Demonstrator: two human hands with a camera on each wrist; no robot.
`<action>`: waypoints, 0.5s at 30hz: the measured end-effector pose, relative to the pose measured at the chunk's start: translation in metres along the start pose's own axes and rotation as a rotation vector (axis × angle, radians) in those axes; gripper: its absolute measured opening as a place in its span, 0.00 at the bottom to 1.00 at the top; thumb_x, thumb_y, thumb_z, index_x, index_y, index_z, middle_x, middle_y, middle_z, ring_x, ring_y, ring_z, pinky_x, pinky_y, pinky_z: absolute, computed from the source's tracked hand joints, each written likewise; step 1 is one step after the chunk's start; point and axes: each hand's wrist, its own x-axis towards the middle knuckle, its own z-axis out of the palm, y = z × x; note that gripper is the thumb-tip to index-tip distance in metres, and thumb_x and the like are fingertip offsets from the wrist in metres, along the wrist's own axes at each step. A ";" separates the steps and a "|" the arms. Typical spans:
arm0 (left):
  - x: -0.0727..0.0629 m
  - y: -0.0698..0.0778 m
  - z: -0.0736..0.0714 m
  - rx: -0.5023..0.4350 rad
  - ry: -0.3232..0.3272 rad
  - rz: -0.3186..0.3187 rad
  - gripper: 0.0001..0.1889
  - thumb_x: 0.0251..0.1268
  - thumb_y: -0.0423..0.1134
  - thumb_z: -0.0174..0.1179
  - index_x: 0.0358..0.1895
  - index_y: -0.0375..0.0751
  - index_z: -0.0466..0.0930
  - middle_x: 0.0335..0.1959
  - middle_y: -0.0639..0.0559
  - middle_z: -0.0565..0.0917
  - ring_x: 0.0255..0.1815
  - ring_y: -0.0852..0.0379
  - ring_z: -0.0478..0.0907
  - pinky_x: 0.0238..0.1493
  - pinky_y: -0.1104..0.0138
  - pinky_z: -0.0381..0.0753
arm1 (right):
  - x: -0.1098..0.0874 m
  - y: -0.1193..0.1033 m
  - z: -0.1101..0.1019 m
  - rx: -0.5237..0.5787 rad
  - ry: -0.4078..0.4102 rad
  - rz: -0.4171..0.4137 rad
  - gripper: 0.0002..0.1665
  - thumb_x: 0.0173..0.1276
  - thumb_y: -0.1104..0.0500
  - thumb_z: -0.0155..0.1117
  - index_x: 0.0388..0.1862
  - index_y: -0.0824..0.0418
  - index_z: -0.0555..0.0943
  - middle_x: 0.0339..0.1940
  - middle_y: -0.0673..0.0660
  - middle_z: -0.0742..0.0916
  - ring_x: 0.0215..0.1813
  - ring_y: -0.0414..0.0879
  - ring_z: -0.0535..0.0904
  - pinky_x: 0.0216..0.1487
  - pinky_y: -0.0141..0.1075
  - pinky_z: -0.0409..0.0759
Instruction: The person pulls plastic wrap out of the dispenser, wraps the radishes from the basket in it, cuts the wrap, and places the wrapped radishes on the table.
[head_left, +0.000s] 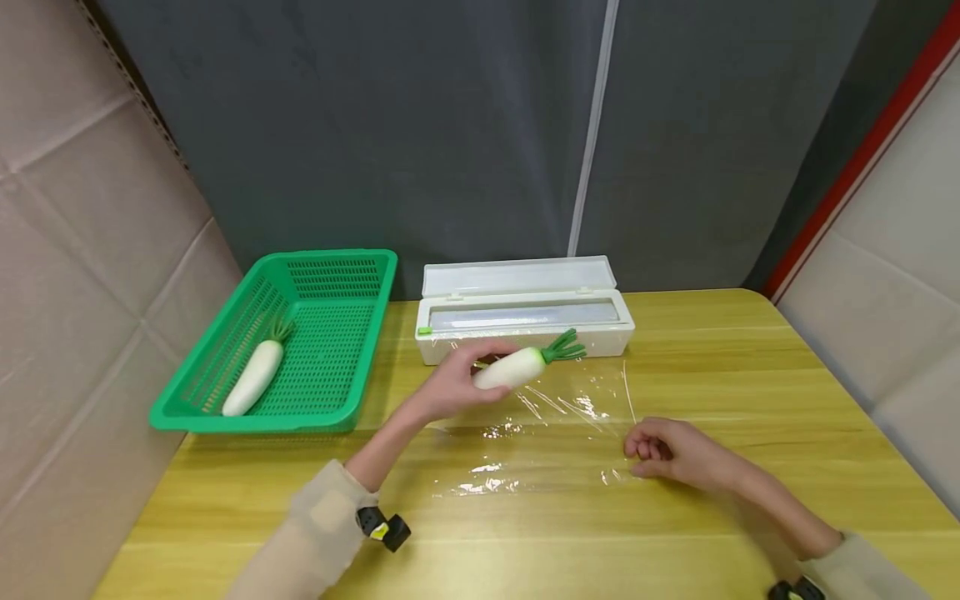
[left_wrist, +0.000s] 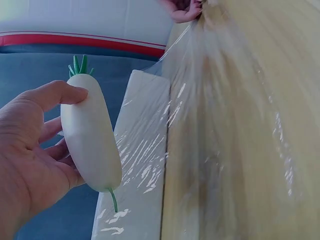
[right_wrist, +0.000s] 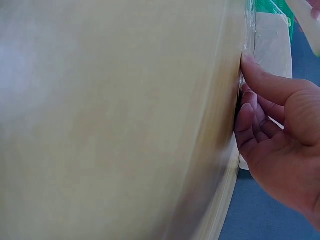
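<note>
A white radish (head_left: 510,369) with short green stalks is gripped in my left hand (head_left: 453,387), thumb on the near side and fingers behind. In the left wrist view the radish (left_wrist: 92,137) is held above a sheet of clear plastic wrap (left_wrist: 145,155). That wrap (head_left: 491,483) stretches from the front of a white wrap dispenser box (head_left: 607,342) over the table. At the sheet's right side, my right hand (head_left: 678,450) pinches its edge with curled fingers. The left wrist view shows the wrap gathering into folds toward that hand.
A green plastic basket (head_left: 363,350) stands at the left of the wooden table (head_left: 720,358), with another white radish (head_left: 255,379) inside. The dispenser's lid (head_left: 517,275) is raised at the back. A dark grey panel (head_left: 375,125) rises behind the table, with pale walls on both sides.
</note>
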 end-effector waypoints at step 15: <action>0.016 -0.019 0.044 0.184 -0.043 -0.072 0.26 0.53 0.28 0.72 0.59 0.34 0.81 0.52 0.44 0.83 0.49 0.50 0.79 0.50 0.63 0.79 | 0.001 0.000 0.001 -0.016 0.004 -0.008 0.11 0.64 0.62 0.74 0.39 0.59 0.79 0.29 0.46 0.76 0.30 0.34 0.70 0.28 0.28 0.72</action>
